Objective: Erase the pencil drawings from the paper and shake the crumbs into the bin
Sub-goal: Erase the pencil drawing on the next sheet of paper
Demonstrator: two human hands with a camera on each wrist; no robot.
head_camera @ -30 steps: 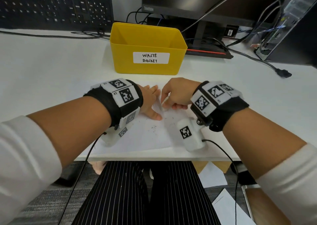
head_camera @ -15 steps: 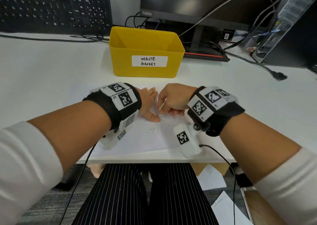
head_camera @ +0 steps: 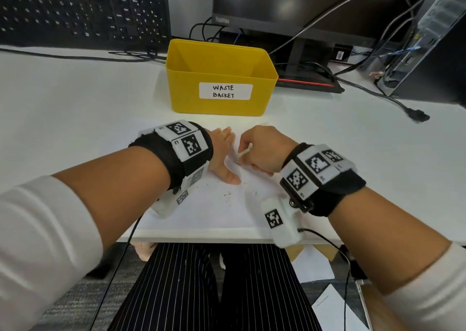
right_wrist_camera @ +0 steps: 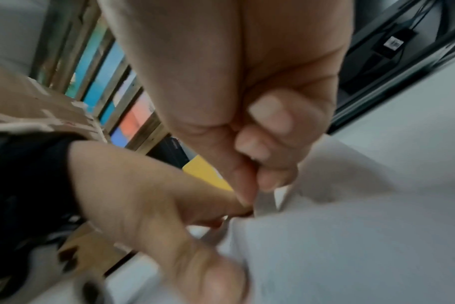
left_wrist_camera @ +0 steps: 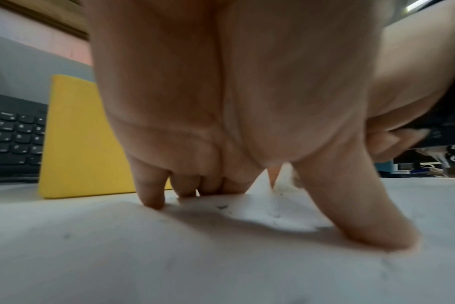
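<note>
A white sheet of paper [head_camera: 222, 214] lies at the desk's near edge, with dark eraser crumbs [head_camera: 228, 195] scattered on it. My left hand [head_camera: 227, 154] presses flat on the paper, fingers and thumb spread [left_wrist_camera: 265, 218]. Just right of it, my right hand [head_camera: 254, 149] is curled around a small white eraser [head_camera: 243, 153], whose tip is down on the sheet. The right wrist view shows the eraser [right_wrist_camera: 281, 197] pinched between thumb and fingers. The yellow bin [head_camera: 219, 78] labelled "WASTE BASKET" stands just beyond the paper. Any pencil marks under the hands are hidden.
A black keyboard [head_camera: 83, 13] leans at the back left. A monitor stand [head_camera: 300, 50] with cables sits behind the bin, and a computer tower [head_camera: 428, 35] stands at the back right. A loose plug [head_camera: 417, 116] lies on the desk to the right.
My right hand has shifted slightly on the paper with the eraser, in small strokes. The left hand stays pressed in the same spot. The head view has tilted a little.
</note>
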